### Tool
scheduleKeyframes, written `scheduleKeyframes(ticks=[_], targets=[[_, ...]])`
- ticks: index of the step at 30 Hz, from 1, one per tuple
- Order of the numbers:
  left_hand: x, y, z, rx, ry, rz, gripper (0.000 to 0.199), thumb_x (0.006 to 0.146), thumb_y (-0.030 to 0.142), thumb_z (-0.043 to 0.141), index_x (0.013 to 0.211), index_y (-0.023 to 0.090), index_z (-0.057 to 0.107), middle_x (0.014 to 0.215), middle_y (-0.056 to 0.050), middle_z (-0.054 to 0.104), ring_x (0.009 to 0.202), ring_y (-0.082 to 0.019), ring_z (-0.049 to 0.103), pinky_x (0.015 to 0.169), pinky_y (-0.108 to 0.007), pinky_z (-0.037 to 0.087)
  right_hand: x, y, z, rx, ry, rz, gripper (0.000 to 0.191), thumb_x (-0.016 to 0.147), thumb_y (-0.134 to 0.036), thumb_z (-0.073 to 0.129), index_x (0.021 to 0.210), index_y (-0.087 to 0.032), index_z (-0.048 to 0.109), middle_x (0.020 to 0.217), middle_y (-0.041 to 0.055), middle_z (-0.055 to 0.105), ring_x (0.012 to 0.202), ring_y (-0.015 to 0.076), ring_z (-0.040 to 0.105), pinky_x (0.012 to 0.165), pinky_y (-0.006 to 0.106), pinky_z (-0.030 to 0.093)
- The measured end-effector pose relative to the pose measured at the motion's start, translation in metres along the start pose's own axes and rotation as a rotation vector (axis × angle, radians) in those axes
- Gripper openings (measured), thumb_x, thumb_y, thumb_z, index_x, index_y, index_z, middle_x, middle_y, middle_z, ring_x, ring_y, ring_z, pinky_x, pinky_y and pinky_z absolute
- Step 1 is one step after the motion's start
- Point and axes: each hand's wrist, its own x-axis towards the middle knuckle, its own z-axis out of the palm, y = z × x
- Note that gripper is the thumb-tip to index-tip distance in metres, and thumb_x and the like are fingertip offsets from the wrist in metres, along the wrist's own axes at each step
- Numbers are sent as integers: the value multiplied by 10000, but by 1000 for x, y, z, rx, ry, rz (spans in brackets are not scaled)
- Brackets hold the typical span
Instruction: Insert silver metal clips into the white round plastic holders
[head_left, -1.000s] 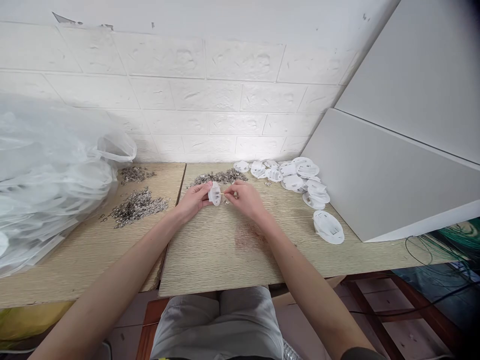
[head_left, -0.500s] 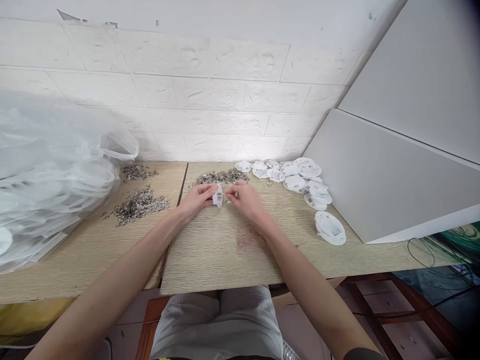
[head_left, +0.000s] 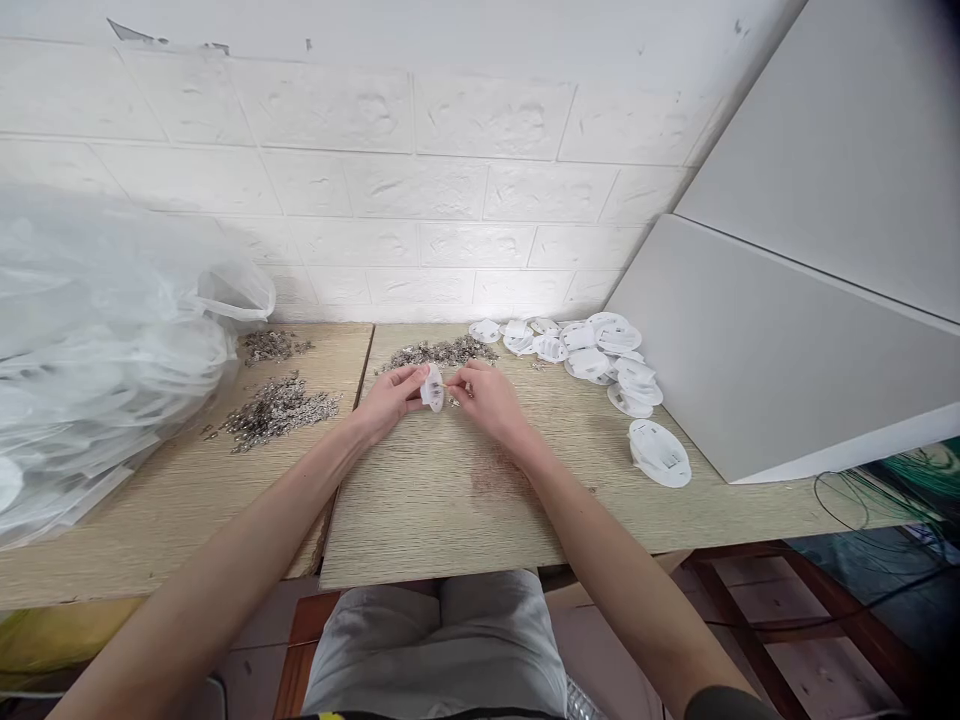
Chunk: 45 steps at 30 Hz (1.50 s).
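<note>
My left hand (head_left: 391, 398) grips a small white oval plastic part (head_left: 433, 388) by its left side, tilted on edge above the table. Close at its right, my right hand (head_left: 486, 395) is pinched, with the fingertips almost at the part's face. A thin, yellowish sliver shows between those fingertips, too small to name. Just behind both hands lies a heap of small metal pieces (head_left: 442, 352). A few loose metal bits rest on the wood under the right fingers.
Several white oval parts (head_left: 592, 362) are piled at the back right, with one (head_left: 660, 453) nearer the front. More metal pieces (head_left: 277, 408) lie left of the table seam. A big clear plastic bag (head_left: 112, 370) fills the left; a grey panel (head_left: 810, 350) stands at right.
The white part has turned slightly, so more of its face shows, and the right fingertips are a little nearer to it. The hands otherwise hold almost the same place.
</note>
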Motion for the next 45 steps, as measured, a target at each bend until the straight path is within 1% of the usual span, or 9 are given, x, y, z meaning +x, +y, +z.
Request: scheduleKeyframes(ticks=[5,10,15,20,27,34,38,41,45], targets=[[3,0,-2,-68,29,-16,274,818,377,679,936,129,690,966,-112,707,885,-191,662,878,-380,538,1,1,-7,45,27,2,143,864,-176,574,857,-167,716,861,30,635,694,116,531,631,234,358],[4,0,-1,-82,42,-12,276,806,382,691,900,124,685,947,-111,709,872,-192,665,878,-388,541,-1,2,-7,25,-31,-10,142,847,-178,585,833,-182,725,831,26,632,695,122,534,629,239,355],[2,1,1,-59,62,-16,286,795,383,700,903,118,691,927,-110,709,863,-192,669,885,-392,537,-1,2,-5,-7,-36,-8,160,855,-188,566,825,-193,723,840,24,629,687,121,542,606,239,340],[2,0,4,-43,96,-11,301,762,385,731,903,122,695,893,-97,706,834,-182,668,870,-384,544,-3,0,-3,-69,-38,9,165,872,-187,548,834,-187,709,873,32,632,705,128,550,591,241,324],[1,-3,11,44,190,15,313,684,372,794,864,136,695,826,-71,691,763,-163,652,781,-348,567,-4,-4,1,-161,-42,25,171,869,-160,531,803,-173,688,851,40,613,666,130,520,552,247,281],[1,-2,10,15,177,24,321,649,393,805,816,149,680,793,-47,684,727,-152,641,734,-335,562,-1,-1,0,-154,-64,-14,197,865,-140,506,810,-180,691,866,39,603,695,135,529,559,242,286],[1,-2,10,-4,139,26,289,663,387,792,798,158,679,768,-33,675,711,-150,640,707,-318,556,-1,-4,-1,-146,-97,-48,183,870,-160,515,810,-189,686,858,36,599,713,136,531,567,238,286],[2,-3,8,12,127,22,275,679,375,785,819,162,680,781,-35,675,720,-149,639,716,-314,552,-2,-6,-1,-163,-84,-48,179,867,-161,516,815,-188,685,865,39,606,712,138,527,569,244,281],[3,-3,3,7,33,4,283,721,359,764,910,162,687,881,-62,689,800,-162,645,775,-320,549,-2,-4,-4,-113,-54,-49,165,857,-165,528,814,-182,686,862,35,626,722,135,534,588,242,298]])
